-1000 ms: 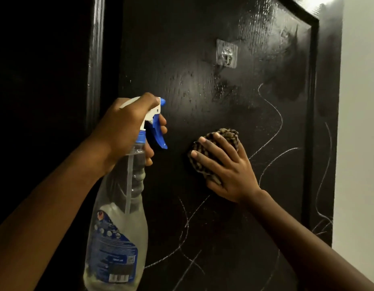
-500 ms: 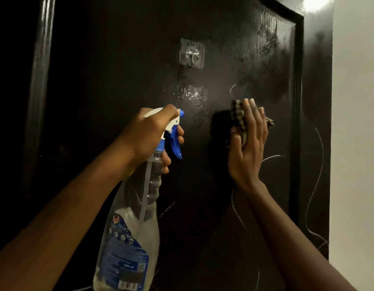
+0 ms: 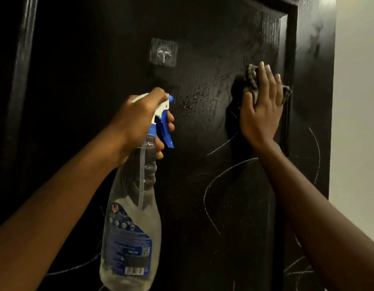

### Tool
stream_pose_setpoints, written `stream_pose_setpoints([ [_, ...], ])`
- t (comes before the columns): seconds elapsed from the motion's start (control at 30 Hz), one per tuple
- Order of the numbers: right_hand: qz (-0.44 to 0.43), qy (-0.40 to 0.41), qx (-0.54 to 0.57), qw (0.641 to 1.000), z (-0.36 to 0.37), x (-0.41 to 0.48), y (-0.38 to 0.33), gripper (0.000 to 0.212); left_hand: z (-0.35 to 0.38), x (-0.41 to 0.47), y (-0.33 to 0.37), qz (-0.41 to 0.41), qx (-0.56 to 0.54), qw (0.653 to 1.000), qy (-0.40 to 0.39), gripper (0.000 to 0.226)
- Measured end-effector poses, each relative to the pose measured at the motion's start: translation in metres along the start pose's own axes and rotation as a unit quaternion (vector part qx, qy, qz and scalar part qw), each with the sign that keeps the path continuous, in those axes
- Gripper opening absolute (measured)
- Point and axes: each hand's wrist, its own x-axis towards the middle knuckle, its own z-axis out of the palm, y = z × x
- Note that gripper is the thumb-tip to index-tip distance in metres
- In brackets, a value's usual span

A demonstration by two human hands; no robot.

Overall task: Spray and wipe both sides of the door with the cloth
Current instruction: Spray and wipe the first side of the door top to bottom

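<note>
The black door (image 3: 203, 185) fills the view, wet in patches and marked with white chalk-like lines. My left hand (image 3: 138, 120) grips the neck of a clear spray bottle (image 3: 131, 227) with a white and blue trigger head, nozzle pointing at the door. My right hand (image 3: 261, 106) presses a dark checked cloth (image 3: 252, 79) flat against the door's upper right panel, fingers straight and pointing up. Most of the cloth is hidden under the palm.
A clear adhesive hook (image 3: 163, 52) is stuck to the door above the bottle. A raised moulding (image 3: 290, 59) runs down just right of the cloth. A pale wall (image 3: 358, 122) borders the door on the right.
My right hand has wiped the cloth up and to the right, from mid-door to beside the moulding. The spray bottle stays held in front of the door.
</note>
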Motion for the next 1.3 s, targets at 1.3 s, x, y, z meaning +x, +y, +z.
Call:
stream_pose_setpoints([
  [1.3,-0.065,-0.024,-0.153,0.986,0.003,-0.028,0.014,0.070,-0.033,-0.002,-0.008,0.007,-0.010,0.999,-0.033,0.047],
])
